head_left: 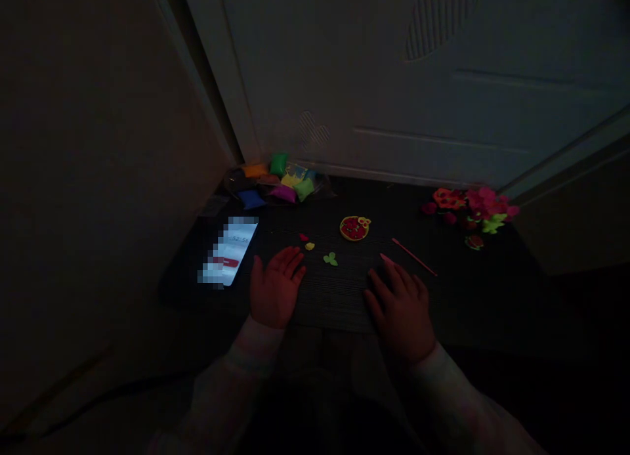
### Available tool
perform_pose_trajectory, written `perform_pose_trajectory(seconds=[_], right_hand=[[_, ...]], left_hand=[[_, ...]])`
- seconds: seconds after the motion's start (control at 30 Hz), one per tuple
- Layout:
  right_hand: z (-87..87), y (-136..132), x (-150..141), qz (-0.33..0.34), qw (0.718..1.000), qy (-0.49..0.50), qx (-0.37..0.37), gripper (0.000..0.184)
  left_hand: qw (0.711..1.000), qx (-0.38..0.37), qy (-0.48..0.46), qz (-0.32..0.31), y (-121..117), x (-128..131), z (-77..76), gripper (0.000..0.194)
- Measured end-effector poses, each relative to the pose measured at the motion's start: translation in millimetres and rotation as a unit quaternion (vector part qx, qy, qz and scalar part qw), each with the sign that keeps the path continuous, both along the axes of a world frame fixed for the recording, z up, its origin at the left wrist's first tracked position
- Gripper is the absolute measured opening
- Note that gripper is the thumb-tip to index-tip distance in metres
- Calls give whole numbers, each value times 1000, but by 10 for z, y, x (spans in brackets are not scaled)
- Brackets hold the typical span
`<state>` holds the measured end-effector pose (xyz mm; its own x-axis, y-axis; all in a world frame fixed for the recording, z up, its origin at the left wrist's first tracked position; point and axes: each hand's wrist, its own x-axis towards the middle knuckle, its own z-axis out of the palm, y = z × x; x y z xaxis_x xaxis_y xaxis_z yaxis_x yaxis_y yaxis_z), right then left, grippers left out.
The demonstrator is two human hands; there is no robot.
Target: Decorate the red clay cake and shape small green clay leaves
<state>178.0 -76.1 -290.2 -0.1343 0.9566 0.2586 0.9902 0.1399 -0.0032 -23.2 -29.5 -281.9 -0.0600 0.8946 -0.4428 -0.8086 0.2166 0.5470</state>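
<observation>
On the dark table, my left hand (pixel 278 287) rests on its side, palm showing and fingers stretched out, holding nothing. Just beyond its fingertips lie a small red piece (pixel 304 237) and a small yellow piece (pixel 310 246) of what looks like modelling clay. My right hand (pixel 401 307) is palm down with fingers apart; a pink pointed tool (pixel 386 259) sticks out by its fingertips, the rest hidden under the hand. Between the hands is a light green three-lobed piece (pixel 331 259). Farther back sits a round red disc with a yellow rim and a small bow-like shape (pixel 354 228).
A lit phone (pixel 231 251) lies at the left. Behind it are several coloured clay packets (pixel 283 191) in clear plastic. A thin pink stick (pixel 415 257) lies right of centre. Pink, red and yellow-green pieces (pixel 485 205) are heaped at the back right. A pale panelled door (pixel 315 61) borders the table.
</observation>
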Motion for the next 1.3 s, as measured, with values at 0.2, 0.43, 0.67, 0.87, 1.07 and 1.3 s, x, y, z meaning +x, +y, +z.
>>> perform_pose_trajectory(seconds=[0.2,0.43,0.67,0.87,1.07,1.3], right_hand=[[-13,4,18,15,1000,3,-1,35],[-25,8,48,19,1000,4,7,34],[-10,4,26,22,1000,1,3,34],[0,14,64,17,1000,-2,-5,34],[3,1,33,19,1000,-4,-19,37],[25,7,34,9,1000,4,-19,38]], left_hand=[[1000,-2,16,-2,5,-3,-5,53],[1000,3,1,-3,6,-1,-2,54],[1000,-3,6,-3,2,5,15,54],[1000,-3,-3,-1,4,3,15,54],[1000,-1,-1,0,4,5,11,54],[1000,-2,3,-2,1,4,12,54]])
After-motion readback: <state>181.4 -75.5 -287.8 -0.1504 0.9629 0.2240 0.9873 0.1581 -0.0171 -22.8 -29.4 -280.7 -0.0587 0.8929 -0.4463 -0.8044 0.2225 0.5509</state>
